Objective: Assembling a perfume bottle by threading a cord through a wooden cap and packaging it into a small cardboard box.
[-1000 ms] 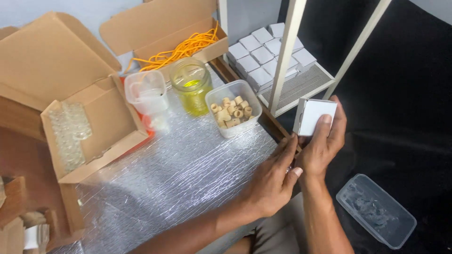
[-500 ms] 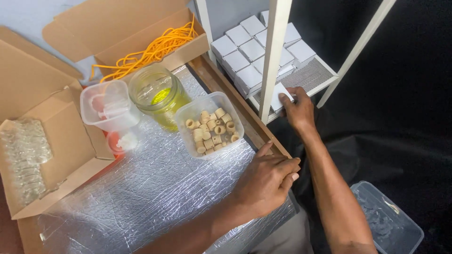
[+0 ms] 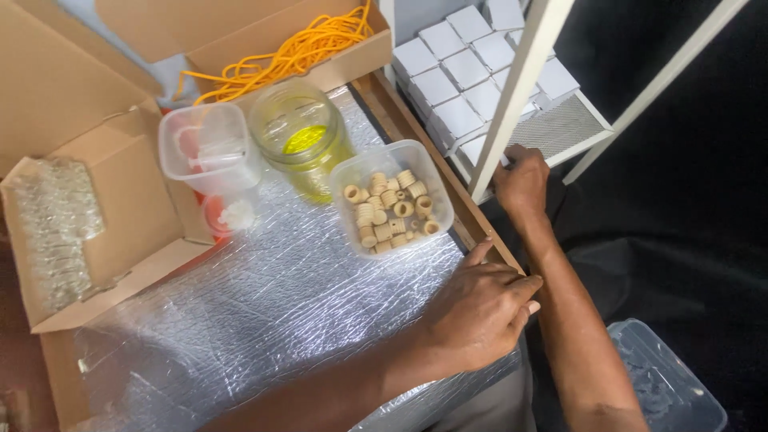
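Silver foil-covered table (image 3: 264, 312) with wooden edge, white metal shelf frame (image 3: 520, 88) beside it — dark floor (image 3: 688, 200) beneath

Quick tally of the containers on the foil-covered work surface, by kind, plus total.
Clear plastic tubs: 2, one square tub of beige rings, one taller tub
Glass jar with yellow liquid: 1
Open cardboard boxes: 2, one with clear bagged parts, one with orange cord
Total: 5

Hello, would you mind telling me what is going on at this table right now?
A person is reaching the right hand to a shelf of small white boxes, fingers at the front row. The left hand rests curled on the table's wooden edge. On the silvery sheet stand a tub of beige rings, a glass jar and a clear lidded cup.
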